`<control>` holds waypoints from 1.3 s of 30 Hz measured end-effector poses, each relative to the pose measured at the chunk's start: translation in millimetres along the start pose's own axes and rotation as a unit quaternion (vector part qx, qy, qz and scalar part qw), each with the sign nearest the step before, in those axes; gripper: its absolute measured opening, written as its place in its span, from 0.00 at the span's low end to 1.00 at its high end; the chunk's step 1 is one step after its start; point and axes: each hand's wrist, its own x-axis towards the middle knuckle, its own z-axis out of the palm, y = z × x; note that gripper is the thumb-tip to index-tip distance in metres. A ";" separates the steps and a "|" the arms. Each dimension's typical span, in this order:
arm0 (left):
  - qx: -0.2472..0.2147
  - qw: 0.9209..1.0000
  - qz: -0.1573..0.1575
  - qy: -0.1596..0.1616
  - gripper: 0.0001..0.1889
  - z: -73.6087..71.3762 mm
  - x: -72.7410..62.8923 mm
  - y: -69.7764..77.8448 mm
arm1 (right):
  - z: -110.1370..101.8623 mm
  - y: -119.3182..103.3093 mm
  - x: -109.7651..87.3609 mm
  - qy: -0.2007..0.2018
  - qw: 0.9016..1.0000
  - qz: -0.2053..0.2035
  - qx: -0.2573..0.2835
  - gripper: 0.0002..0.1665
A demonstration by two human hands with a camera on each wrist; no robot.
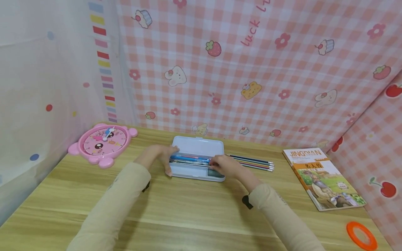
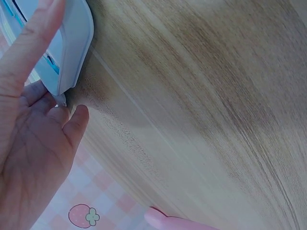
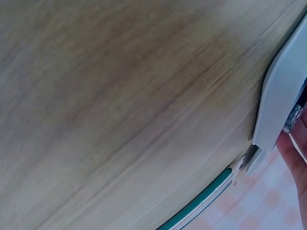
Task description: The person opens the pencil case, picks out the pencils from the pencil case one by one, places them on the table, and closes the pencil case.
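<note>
A white pencil case (image 1: pixel 185 171) lies unfolded on the table, its lid (image 1: pixel 199 144) tipped back toward the wall. Several pens (image 1: pixel 191 158), one bright blue, lie lengthwise in it, and a dark grey-green piece (image 1: pixel 215 173) sits in its right end. My left hand (image 1: pixel 164 157) holds the left end of the case, thumb at the near side and fingers at the far side. At the right end, my right hand (image 1: pixel 225 165) has its fingers curled on the ends of the pens. A silvery pen end (image 3: pixel 292 119) touches those fingers in the right wrist view.
Several striped pencils (image 1: pixel 257 163) lie just right of the case. A pink cartoon clock (image 1: pixel 105 143) is at the left, a book (image 1: pixel 326 181) at the right, and an orange ring (image 1: pixel 361 236) near the front right. A checked cloth (image 1: pixel 194 87) hangs behind.
</note>
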 end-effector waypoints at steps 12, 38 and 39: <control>0.002 1.000 -0.002 -0.005 0.56 -1.2 -2.1 2.0 | -5.8 2.5 -7.2 0.068 0.997 -0.034 -0.018 0.09; 0.009 1.000 0.001 -0.005 0.56 -1.0 -2.1 3.3 | -29.2 85.6 -95.8 0.126 0.991 0.006 -0.048 0.02; 0.010 1.000 0.002 -0.005 0.56 -1.0 -2.0 3.2 | -29.1 88.3 -99.1 0.127 0.991 0.008 -0.047 0.02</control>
